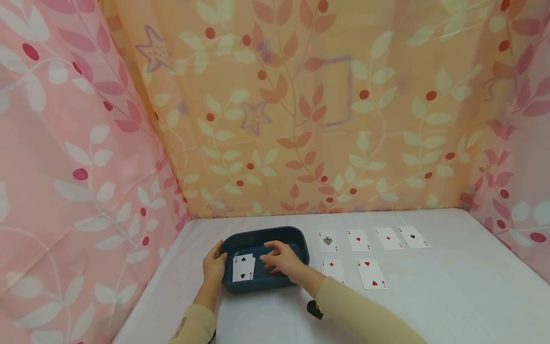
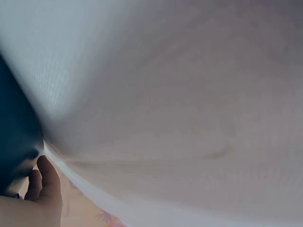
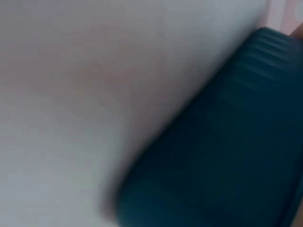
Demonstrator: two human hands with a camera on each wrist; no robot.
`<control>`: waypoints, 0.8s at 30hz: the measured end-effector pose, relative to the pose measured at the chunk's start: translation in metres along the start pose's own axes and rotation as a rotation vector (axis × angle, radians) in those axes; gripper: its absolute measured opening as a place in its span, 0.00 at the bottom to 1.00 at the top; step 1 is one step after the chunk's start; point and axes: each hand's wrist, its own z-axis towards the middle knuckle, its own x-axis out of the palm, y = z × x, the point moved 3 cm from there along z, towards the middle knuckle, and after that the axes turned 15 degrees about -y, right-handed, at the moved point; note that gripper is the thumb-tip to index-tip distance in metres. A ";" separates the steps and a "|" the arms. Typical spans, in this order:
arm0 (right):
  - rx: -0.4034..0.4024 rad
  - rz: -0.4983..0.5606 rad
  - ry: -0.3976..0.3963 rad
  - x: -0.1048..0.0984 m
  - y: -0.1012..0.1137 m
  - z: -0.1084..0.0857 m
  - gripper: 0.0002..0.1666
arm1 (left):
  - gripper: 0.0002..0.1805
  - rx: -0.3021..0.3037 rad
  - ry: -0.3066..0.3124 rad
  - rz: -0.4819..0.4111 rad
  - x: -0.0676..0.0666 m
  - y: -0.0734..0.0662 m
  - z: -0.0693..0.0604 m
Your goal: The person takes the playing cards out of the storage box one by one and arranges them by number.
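Note:
A dark blue tray (image 1: 262, 285) stands on the white table. Its left end is held by my left hand (image 1: 213, 267), the thumb at the rim and the fingers along the outer wall; the left wrist view shows curled fingers (image 2: 49, 179) against the tray. Inside, at the left, lies a two of clubs (image 1: 243, 267) with another card's edge showing beneath. Over the tray's right half hovers my right hand (image 1: 281, 260), its fingers spread and pointing left, no card in them. In the right wrist view the tray's outer wall (image 3: 213, 156) is blurred.
Right of the tray lie an ace of spades (image 1: 328, 241), ace of hearts (image 1: 358, 240), ace of diamonds (image 1: 388, 239) and ace of clubs (image 1: 413, 237). Nearer are a two of diamonds (image 1: 332, 270), partly behind the right forearm, and a two of hearts (image 1: 371, 274). Patterned curtains (image 1: 301, 105) surround the table.

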 end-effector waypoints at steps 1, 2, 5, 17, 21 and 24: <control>-0.004 -0.050 0.017 0.006 0.000 0.003 0.30 | 0.26 -0.001 0.001 -0.003 -0.001 0.000 0.000; -0.010 -0.108 0.035 0.012 0.000 0.006 0.31 | 0.26 0.001 0.000 -0.001 -0.001 -0.001 0.001; -0.021 -0.253 0.096 0.029 -0.003 0.014 0.36 | 0.26 0.013 -0.017 0.006 -0.003 -0.001 0.002; -0.128 -0.669 0.125 0.057 -0.026 0.041 0.47 | 0.26 -0.006 -0.009 0.035 -0.001 0.003 -0.002; -0.173 -0.848 0.133 0.061 -0.026 0.047 0.49 | 0.26 0.014 -0.026 0.028 0.000 0.002 -0.001; -0.196 -0.907 0.148 0.062 -0.025 0.049 0.47 | 0.25 0.014 -0.023 0.028 0.000 0.000 0.000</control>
